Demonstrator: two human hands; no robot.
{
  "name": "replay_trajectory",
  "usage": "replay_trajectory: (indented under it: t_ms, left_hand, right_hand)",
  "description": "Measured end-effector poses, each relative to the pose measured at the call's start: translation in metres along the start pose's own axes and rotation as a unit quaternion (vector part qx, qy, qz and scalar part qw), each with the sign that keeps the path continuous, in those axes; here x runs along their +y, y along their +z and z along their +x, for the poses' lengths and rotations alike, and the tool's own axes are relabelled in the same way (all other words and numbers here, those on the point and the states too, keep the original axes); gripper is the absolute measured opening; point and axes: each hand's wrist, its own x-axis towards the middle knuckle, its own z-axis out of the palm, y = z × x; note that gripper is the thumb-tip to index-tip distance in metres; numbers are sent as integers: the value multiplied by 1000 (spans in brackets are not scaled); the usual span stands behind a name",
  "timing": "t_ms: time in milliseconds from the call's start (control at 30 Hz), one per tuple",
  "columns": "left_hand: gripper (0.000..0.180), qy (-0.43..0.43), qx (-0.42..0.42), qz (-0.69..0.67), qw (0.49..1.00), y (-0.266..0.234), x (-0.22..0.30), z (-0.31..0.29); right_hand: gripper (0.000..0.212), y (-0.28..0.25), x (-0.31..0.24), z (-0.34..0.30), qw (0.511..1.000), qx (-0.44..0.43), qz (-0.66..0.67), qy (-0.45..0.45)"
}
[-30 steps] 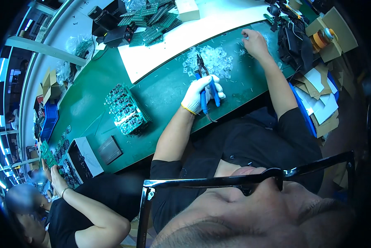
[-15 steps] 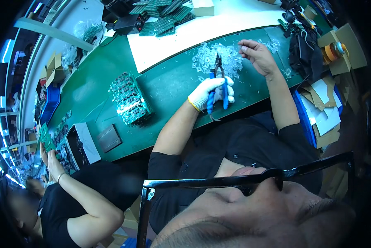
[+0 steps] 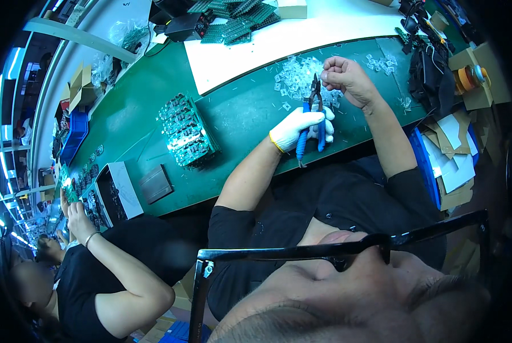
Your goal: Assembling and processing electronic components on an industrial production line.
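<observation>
My left hand [image 3: 290,129], in a white glove with a yellow cuff edge, grips a pair of blue-handled pliers [image 3: 302,143] with the dark jaws pointing away from me. Just right of the jaw tips is my bare right hand [image 3: 352,83], its thumb and fingers pinched together. Whatever lies between those fingertips is too small to make out. Beneath and beyond both hands spreads a pile of small clear plastic pieces [image 3: 294,79], partly hidden by my right hand and the pliers.
A block of stacked circuit boards [image 3: 186,134] stands left on the green bench [image 3: 241,126]. Nearby are a dark flat plate [image 3: 156,184] and a grey box [image 3: 125,191]. More green boards [image 3: 236,28] lie at the back. Left, a co-worker's hand [image 3: 80,222] touches a board. Cardboard fills a blue bin [image 3: 430,171] at right.
My right hand has come left, closer to the plier jaws, with its fingers more curled. The whole view has shifted a little. My left hand keeps its grip on the pliers.
</observation>
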Motion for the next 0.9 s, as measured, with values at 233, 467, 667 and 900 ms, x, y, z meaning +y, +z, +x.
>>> replay_trajectory:
  t_ms: [233,467,667,900]
  left_hand:
    - [38,-21,82,87,993,20,8,-2]
    - [30,30,138,34,989,18,5,-3]
    - [43,65,38,-121,990,-11,0,5]
    - [33,48,53,-117,991,4,0,12]
  right_hand:
    - [22,-4,-2,4,1000,1,-3,21]
    - [23,-18,-2,6,1000,-6,6,18]
    - [25,-8,11,11,966,40,-255,-3]
    - [18,-103,21,25,736,293,-561,-241]
